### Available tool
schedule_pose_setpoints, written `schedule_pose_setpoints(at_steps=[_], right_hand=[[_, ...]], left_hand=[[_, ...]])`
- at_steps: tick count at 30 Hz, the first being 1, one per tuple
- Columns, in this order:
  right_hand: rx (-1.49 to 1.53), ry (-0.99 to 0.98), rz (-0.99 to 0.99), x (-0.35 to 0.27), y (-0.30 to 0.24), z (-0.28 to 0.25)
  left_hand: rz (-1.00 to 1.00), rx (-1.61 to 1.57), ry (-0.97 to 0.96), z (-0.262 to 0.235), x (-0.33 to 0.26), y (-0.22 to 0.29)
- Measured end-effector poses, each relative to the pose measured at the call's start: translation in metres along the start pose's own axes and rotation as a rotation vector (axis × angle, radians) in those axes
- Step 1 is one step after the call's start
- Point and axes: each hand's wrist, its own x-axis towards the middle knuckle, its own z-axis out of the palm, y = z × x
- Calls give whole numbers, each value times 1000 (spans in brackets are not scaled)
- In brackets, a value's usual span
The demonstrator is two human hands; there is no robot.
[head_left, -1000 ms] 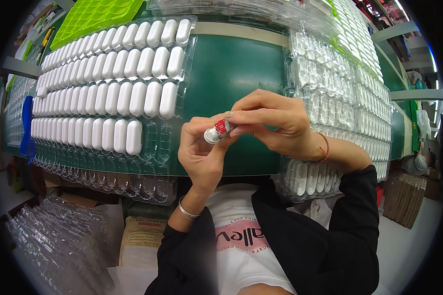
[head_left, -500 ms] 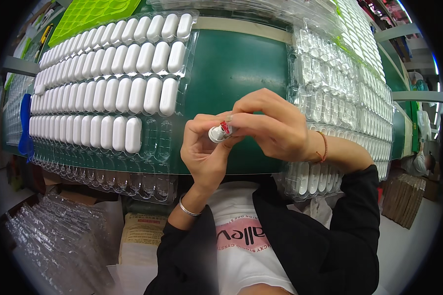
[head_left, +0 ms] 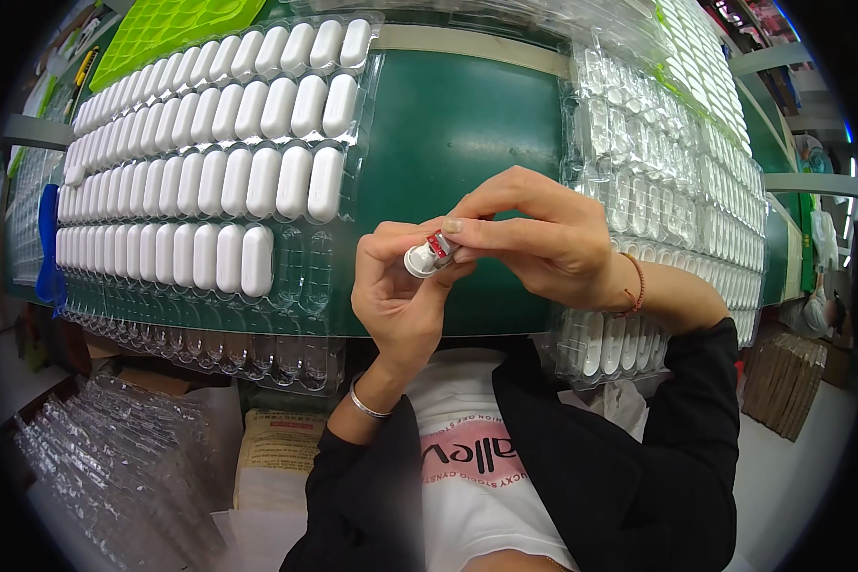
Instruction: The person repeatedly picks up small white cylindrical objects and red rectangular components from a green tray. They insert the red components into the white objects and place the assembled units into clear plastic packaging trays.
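Over the green table's near edge, my left hand (head_left: pixel 395 296) is closed around a small white part with a round end (head_left: pixel 417 261). A small red piece (head_left: pixel 439 245) sits at the top of this part, with a greyish bit beside it. My right hand (head_left: pixel 548 238) pinches at the red piece's side with thumb and forefinger, its fingertips against the part. Both hands hide most of what they hold. To their left lies a clear blister tray (head_left: pixel 305 276) with rows of white oblong cases (head_left: pixel 256 261); several of its near-row pockets have no case.
More clear trays with small white parts (head_left: pixel 629 334) stand at the right. A lime-green tray (head_left: pixel 171 33) lies at the far left, a blue object (head_left: pixel 48 243) at the left edge. Clear trays (head_left: pixel 114 467) and a printed sack (head_left: pixel 276 458) are below the table.
My right hand has shifted slightly right, and its fingertips show more of the red piece. My left hand stays in nearly the same place, still holding the white part.
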Motion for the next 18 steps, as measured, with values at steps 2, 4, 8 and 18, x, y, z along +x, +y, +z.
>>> schedule_pose_setpoints(at_steps=[2, 4, 8, 18], right_hand=[[15, 8, 6, 0, 0, 0], [15, 26, -1, 1, -1, 1], [-2, 48, -28, 2, 0, 3], [14, 57, -41, 1, -3, 5]], left_hand=[[8, 18, 5, 1, 0, 0], [11, 25, 8, 1, 0, 1], [-20, 65, 49, 5, 0, 6], [30, 99, -17, -1, -2, 5]])
